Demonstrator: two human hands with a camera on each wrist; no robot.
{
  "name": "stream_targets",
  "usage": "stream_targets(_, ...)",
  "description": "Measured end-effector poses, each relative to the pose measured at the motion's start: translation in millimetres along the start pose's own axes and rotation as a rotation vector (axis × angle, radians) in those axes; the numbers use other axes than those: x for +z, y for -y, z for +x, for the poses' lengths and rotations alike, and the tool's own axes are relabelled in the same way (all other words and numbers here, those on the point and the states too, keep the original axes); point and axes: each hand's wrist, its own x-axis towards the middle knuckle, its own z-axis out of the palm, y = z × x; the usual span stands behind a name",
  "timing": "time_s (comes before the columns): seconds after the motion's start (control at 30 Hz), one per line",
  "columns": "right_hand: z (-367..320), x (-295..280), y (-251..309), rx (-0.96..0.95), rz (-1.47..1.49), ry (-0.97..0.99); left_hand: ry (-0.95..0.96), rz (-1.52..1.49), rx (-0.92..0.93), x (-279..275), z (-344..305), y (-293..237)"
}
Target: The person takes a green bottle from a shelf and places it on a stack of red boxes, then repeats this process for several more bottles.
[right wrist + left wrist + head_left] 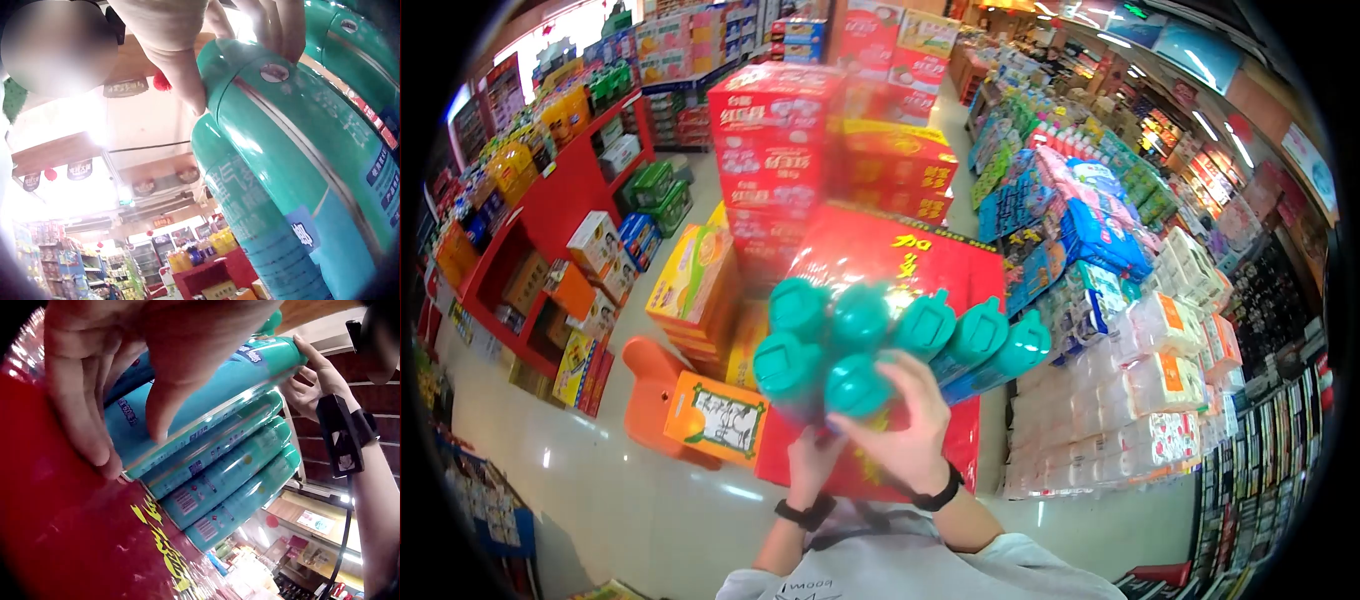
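Several teal-capped spray cans with blue bodies stand close together on a shiny red box (870, 250). My right hand (910, 420) grips the cap of the nearest spray can (858, 385), thumb on one side and fingers on the other. In the right wrist view, that hand (172, 47) curls over the teal top of the can (294, 144). Low down, my left hand (813, 462) holds the same can near its base. The left wrist view shows the left thumb and fingers (162, 394) along its lower body, with the box surface (75, 506) right beneath.
Stacked red cartons (770, 150) rise behind the cans. At left are an orange stool (650, 365) and an orange carton (718, 418). Wrapped paper packs (1140, 370) pile up at right. A red shelf unit (550, 215) with bottles stands farther left.
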Motion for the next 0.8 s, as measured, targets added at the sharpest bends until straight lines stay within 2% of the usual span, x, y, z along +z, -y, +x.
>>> stream_targets(0.1, 4, 0, 0, -0.017, 0.014, -0.006, -0.006, -0.008, 0.054, 3, 2, 9)
stream_targets(0.2, 4, 0, 1, -0.014, 0.022, -0.005, 0.024, -0.061, 0.000, 0, 0, 3)
stream_targets(0.63, 6, 2, -1, -0.026, -0.020, -0.001, -0.008, -0.115, 0.001, 1, -2, -1)
stream_targets(0.73, 6, 3, -2, -0.039, -0.057, 0.011, 0.032, -0.122, -0.059, -2, -3, -7)
stream_targets(0.8, 6, 1, 1, -0.029, -0.083, 0.024, 0.018, -0.039, -0.013, -1, -1, 2)
